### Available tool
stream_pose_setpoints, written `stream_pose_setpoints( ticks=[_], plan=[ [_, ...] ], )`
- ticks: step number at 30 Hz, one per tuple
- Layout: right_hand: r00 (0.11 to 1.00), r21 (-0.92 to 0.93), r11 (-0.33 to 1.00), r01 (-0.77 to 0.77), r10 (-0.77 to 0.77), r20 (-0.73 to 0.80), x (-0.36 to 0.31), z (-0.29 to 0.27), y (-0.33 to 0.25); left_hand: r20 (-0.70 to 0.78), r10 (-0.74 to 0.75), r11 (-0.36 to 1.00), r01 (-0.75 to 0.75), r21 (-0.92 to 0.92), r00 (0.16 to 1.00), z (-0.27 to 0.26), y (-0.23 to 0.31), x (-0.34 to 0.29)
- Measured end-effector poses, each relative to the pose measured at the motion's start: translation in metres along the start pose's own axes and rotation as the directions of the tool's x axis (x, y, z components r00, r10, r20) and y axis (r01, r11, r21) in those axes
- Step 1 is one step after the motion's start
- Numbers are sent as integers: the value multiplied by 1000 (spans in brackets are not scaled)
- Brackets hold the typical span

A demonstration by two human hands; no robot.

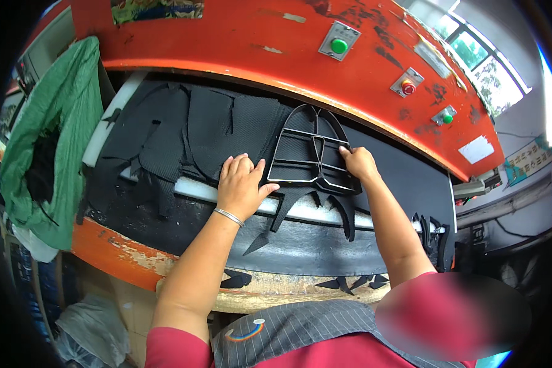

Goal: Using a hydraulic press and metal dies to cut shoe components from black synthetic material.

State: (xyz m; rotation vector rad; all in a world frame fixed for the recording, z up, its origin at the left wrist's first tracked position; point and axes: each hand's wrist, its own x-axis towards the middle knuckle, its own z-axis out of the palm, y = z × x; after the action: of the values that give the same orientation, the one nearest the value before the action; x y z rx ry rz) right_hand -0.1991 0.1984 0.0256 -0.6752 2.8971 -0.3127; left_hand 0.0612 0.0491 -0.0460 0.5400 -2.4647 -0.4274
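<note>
While both hands work at the front of the worktop [288, 300], the arched metal frame w/ crossbars [320, 163] sits flat on black sheet material, approx. mid-worktop, rounded end toward the orange machine beam [245, 40].

R hand [360, 165]: fingers closed on frame's R rim, thumb on upper side; remaining fingertips hidden, so exact wrap n/a. Side grip prob. chosen for control of angle, leaving the open middle unobstructed.

L hand [242, 184]: palm down, empty, fingers lightly spread, index & thumb wide apart. Rests on/near the front margin of the mesh sheet [221, 126], just L of frame. Thumb tip by frame's lower L corner; contact vs. near miss: can't tell. Likely steadies the sheet, poss. also a stop for the corner.

Frame lies close beside the mesh sheet's cut outlines, presumably to waste little material. White strip [196, 191] runs under the sheet's front edge, prob. part of the support below. Dark offcuts [257, 244] lie fwd of it, apart from frame, so its rim appears unobstructed there.

Green sack [58, 147] at far L, w/ dark contents; prob. kept within reach for scrap.
</note>
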Motion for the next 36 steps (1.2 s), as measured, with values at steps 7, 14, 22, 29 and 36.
stream_pose_setpoints(
  ticks=[7, 14, 22, 29, 36],
  plan=[
    [975, 157, 963, 220, -217, -37, -28, 7, 47, -86, -1, 1000, 2, 3, 996, 14, 1, -2],
    [913, 364, 857, 364, -406, 43, -41, 30, 87, -102, -57, 993, 45, -114, 993, 15, 4, 1],
    [831, 218, 801, 557, -540, -137, -30, 38, 95, -163, -7, 1000, 3, -25, 987, 18, 2, 5],
    [765, 184, 743, 643, -611, -206, -24, 43, 90, -161, 13, 1000, -14, -4, 987, 11, -5, 8],
    [757, 132, 750, 648, -615, -221, -25, 45, 82, -124, 51, 996, -42, 79, 991, -1, -7, 10]
  ],
)
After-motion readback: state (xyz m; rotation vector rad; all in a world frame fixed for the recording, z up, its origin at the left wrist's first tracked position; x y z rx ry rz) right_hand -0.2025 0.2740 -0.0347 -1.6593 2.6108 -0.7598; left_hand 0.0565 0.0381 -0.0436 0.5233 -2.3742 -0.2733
